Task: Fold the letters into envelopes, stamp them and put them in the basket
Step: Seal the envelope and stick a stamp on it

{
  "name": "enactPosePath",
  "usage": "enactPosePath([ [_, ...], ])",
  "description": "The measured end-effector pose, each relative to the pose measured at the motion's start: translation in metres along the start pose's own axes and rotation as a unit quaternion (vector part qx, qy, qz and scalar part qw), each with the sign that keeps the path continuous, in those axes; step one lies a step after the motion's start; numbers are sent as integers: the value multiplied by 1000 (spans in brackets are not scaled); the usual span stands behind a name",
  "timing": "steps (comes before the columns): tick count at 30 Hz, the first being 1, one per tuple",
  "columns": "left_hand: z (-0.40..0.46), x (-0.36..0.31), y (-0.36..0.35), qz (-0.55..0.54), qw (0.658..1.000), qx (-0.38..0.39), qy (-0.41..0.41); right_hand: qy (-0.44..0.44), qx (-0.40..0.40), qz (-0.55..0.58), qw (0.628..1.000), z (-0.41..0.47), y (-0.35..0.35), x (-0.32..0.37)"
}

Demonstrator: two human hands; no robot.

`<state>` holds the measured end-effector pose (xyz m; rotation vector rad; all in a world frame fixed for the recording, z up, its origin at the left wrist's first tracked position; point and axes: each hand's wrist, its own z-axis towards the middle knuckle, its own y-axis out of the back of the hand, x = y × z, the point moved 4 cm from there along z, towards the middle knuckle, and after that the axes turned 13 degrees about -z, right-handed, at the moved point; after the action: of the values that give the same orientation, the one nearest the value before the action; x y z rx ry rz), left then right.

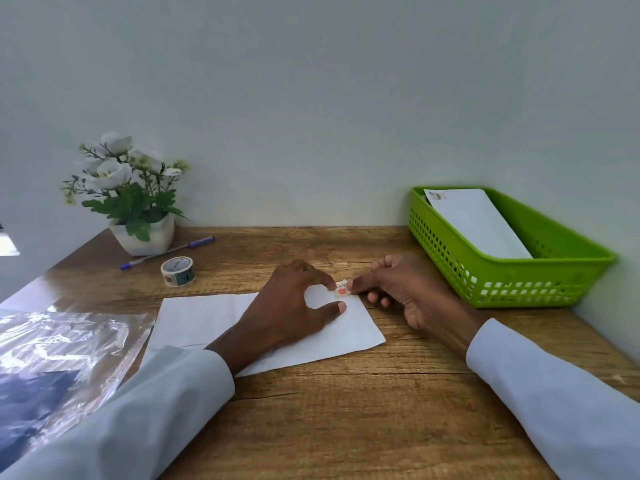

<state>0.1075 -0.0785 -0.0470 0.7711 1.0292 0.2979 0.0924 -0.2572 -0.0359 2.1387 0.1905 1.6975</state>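
A white envelope (263, 327) lay flat on the wooden desk (346, 427) in front of me, its long side running left to right. My left hand (294, 306) rested on its right half, thumb pressed flat on the paper and forefinger touching the left edge of a small stamp (341, 289) at the envelope's far right corner. My right hand (405, 292) lay just to the right, off the envelope, pinching the stamp's right edge between thumb and forefinger, the other fingers curled under.

At the far right of the desk stood a green basket (540, 282), with one stamped envelope (478, 223) leaning inside it. To the far left, a roll of printed tape (178, 271) sat near a blue pen (166, 253) and a white pot of white flowers (128, 199). A crinkled clear plastic sleeve (62, 355) lay at the near left.
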Motion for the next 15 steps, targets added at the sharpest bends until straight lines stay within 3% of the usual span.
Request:
enactPosePath([
  [9,1,2,-1,3,1000,-4,0,89,-32,-120,988,-1,-6,3],
  [15,3,4,-4,11,1000,1,10,95,-35,-173,980,4,-2,3],
])
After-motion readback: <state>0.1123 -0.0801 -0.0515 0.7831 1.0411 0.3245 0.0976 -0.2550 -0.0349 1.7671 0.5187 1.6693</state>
